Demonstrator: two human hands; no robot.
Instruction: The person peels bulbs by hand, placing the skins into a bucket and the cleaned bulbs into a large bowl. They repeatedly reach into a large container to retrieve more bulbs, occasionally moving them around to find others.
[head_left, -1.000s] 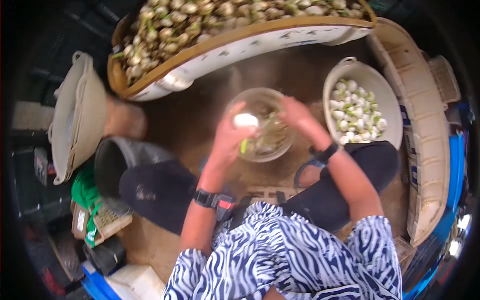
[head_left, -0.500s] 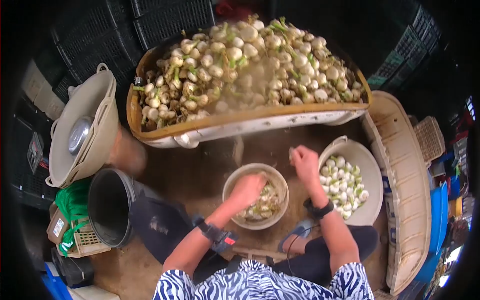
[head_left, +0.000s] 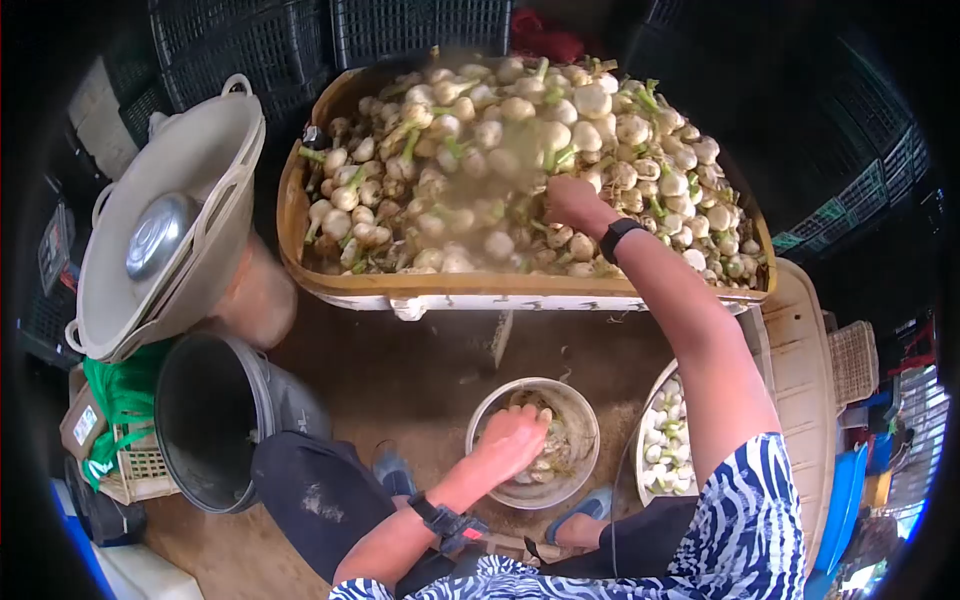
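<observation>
My right hand (head_left: 578, 203) reaches into a heap of white bulbs (head_left: 590, 100) with green stem stubs, which fills a large tan-rimmed tub (head_left: 500, 284). Its fingertips are hidden among the bulbs. Lower down, my left hand (head_left: 512, 442) is over a small round basin (head_left: 482, 478), its fingers curled closed. A pale piece shows at its fingertips, and what exactly it is I cannot tell. Inside the basin lie pale and brownish trimmings (head_left: 560, 462). To the right, partly behind my right arm, a wide basin (head_left: 641, 455) holds cleaner white bulbs (head_left: 668, 440).
Stacked tan basins (head_left: 100, 262) with a metal bowl (head_left: 162, 236) stand at left. Below them is a dark bucket (head_left: 205, 420), beside green netting (head_left: 118, 405) and a crate (head_left: 142, 472). A long tan lid (head_left: 800, 350) leans at right. Black crates (head_left: 425, 35) line the back.
My right hand has moved from near the right-hand basin up and forward into the bulb heap. My left hand stays over the small basin, with a pale piece now showing at its fingertips. The view has shifted.
</observation>
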